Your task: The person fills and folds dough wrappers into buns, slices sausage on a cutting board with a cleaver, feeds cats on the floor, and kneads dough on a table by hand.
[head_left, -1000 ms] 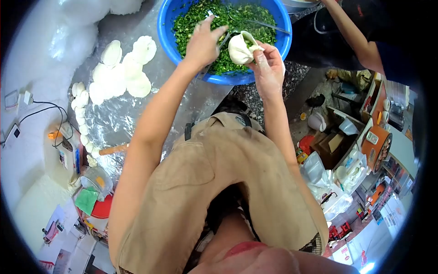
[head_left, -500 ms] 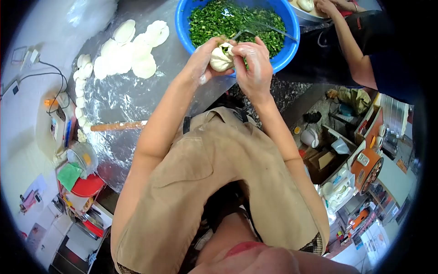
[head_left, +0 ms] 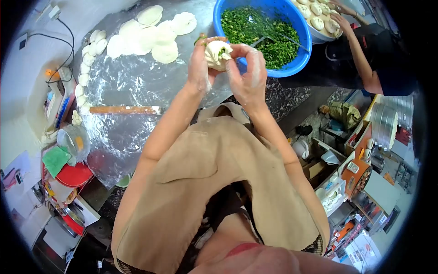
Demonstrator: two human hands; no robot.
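Nearest you: tan garment (head_left: 196,173). Past it, approx. mid-view, your L hand (head_left: 199,68) cups the bun (head_left: 215,55), fingers curled round it; your R hand (head_left: 252,73) has thumb & fingers pinched at its rim, green showing in the opening. Rolling pin (head_left: 123,110) lies on the floury table (head_left: 118,89), L side, w/ dough pcs (head_left: 84,68) in a line & overlapping wrappers (head_left: 141,39) beyond. Blue bowl (head_left: 280,71) w/ chopped green filling (head_left: 269,36) is just R of bun. Farther R, co-worker's hand (head_left: 342,23) is by other buns (head_left: 318,23).
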